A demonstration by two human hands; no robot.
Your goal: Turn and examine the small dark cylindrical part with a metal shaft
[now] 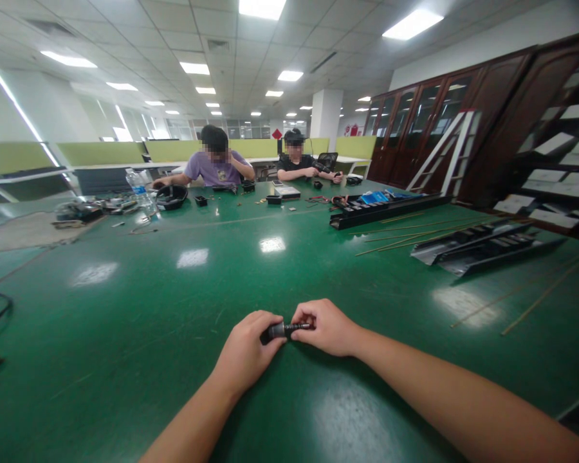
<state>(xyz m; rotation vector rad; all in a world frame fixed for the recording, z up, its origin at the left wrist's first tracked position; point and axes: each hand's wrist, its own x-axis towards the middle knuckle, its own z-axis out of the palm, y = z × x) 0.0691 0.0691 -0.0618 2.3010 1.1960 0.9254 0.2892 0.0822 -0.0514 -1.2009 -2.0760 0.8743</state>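
Note:
Above the green table, my left hand (248,348) and my right hand (324,328) meet at the bottom middle of the view. Between them is a small black cylindrical part with a threaded metal shank (285,330). My left hand grips its thick black end, and my right fingers pinch the thin threaded end. The fingers hide part of it, so its exact kind is hard to tell. Both forearms reach in from the lower edge.
The green table (188,302) is long, with long thin rods and black metal rails (485,247) to the right. Tools, small black parts and a water bottle (139,191) lie far ahead. Two seated people (215,161) work at the far end, before wooden cabinets (444,116).

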